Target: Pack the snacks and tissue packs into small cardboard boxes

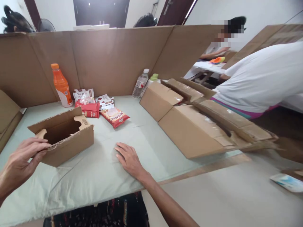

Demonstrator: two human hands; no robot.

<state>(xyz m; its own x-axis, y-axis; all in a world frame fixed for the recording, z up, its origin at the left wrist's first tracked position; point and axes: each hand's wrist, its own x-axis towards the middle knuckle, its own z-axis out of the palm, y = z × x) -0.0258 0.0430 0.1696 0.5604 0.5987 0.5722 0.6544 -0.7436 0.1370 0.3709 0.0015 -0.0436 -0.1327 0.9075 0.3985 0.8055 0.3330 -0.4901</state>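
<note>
My left hand [28, 156] pinches the near left corner of a small open-topped cardboard box [73, 142]. The box stands on the pale green table cover, its inside dark and its upper edges roughly cut. Palm down on the cover rests my right hand [129, 159], fingers stretched out and holding nothing. Beyond it lies a red and yellow snack packet [115, 116]. Behind the box are a red packet [87, 108], a white packet with dark lettering [82, 94] and another white packet [104, 101]. An orange drink bottle [62, 86] stands upright at the back left.
A tall cardboard wall [118, 60] runs along the table's back. Near its right end stands a clear plastic bottle [140, 84]. Large cardboard boxes [189, 132] line the right edge. A person in a white shirt [262, 75] leans close on the right; other people are beyond the wall.
</note>
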